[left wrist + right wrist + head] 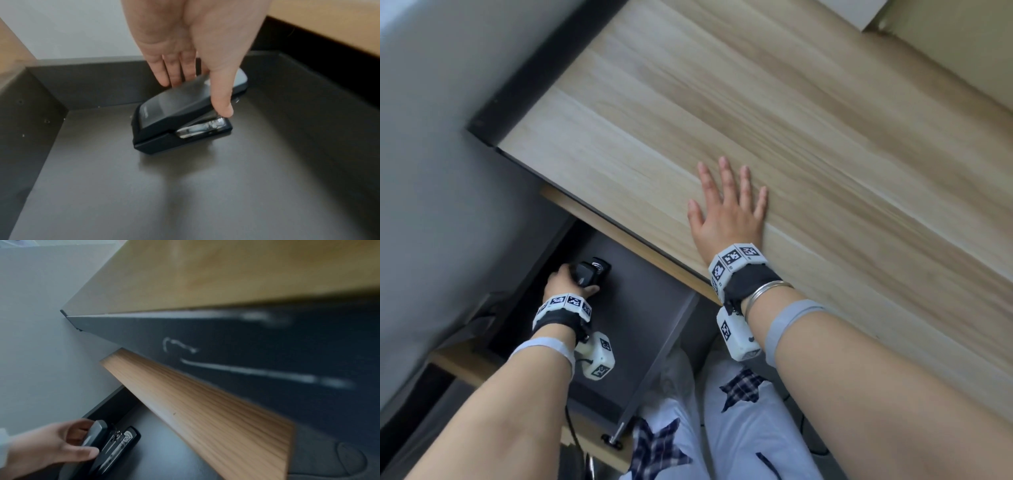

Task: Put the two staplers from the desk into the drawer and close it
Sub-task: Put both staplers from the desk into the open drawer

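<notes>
Wooden desk (pixel 774 113), dark drawer (pixel 654 308) pulled open at 7 o'clock.
Left hand (pixel 565 279) gripping black stapler (pixel 589 270) inside drawer; right hand (pixel 729 212) flat, fingers spread, on desk.

Light grey wall (pixel 431 154) runs along the left. White trousers with dark plaid star patches (pixel 739 390) show at the bottom, and a white sheet corner (pixel 869 13) sits top right. Pretty blurry.
</notes>
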Demonstrator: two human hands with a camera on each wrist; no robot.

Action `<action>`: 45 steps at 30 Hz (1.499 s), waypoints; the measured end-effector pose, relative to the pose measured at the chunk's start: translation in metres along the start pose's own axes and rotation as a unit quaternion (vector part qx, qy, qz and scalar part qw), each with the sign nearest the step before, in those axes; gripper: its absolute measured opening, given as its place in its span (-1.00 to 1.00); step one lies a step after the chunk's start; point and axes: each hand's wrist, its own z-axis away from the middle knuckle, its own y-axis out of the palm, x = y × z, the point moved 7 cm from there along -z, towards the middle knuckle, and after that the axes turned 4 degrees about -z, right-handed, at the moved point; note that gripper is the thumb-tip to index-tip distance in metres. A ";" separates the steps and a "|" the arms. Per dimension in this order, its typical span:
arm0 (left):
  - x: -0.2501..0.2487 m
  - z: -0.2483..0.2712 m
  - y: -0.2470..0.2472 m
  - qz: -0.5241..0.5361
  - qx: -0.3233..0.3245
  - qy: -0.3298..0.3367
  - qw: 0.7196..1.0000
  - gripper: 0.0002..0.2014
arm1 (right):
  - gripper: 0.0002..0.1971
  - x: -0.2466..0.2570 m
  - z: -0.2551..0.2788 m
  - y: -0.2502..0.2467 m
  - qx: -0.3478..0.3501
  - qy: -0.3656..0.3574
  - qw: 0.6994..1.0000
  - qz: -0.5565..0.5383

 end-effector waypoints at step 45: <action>-0.431 0.289 0.079 -0.071 0.058 0.376 0.922 -0.78 | -0.13 -0.468 0.134 -0.126 0.054 0.528 0.833 -0.159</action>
